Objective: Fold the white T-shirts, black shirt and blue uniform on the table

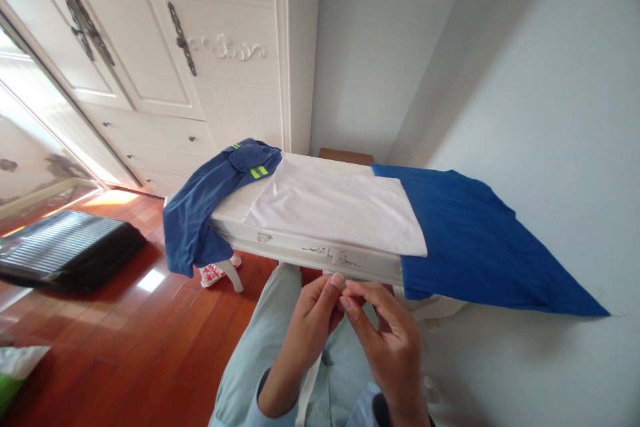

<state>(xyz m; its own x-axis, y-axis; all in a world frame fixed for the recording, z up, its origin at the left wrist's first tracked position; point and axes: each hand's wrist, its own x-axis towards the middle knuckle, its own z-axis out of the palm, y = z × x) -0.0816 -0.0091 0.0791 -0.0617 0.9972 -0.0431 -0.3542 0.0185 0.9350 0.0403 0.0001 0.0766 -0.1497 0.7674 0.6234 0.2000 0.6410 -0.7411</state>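
Observation:
Over my lap, my left hand (pixel 314 315) and my right hand (pixel 393 337) meet, fingertips almost touching. Both are closed in a pinch, thumb against forefinger. Whatever lies between the fingertips is too small to make out. Just beyond them stands a narrow white table (pixel 290 245) with carved decoration on its front. A white cloth (pixel 345 207) lies spread on its top, slightly wrinkled. To the right, a blue cloth (pixel 460 240) covers the table's end and hangs past its edge. Over the left end is draped a blue garment (pixel 210 193) with yellow-green reflective strips.
A white wardrobe (pixel 240 107) with dark handles rises behind the table on the left. On the reddish wood floor (pixel 185 347) lies a black ribbed case (pixel 70 247). A red-and-white bag (pixel 213 273) sits by the table leg. A pale wall (pixel 565 113) borders the right side.

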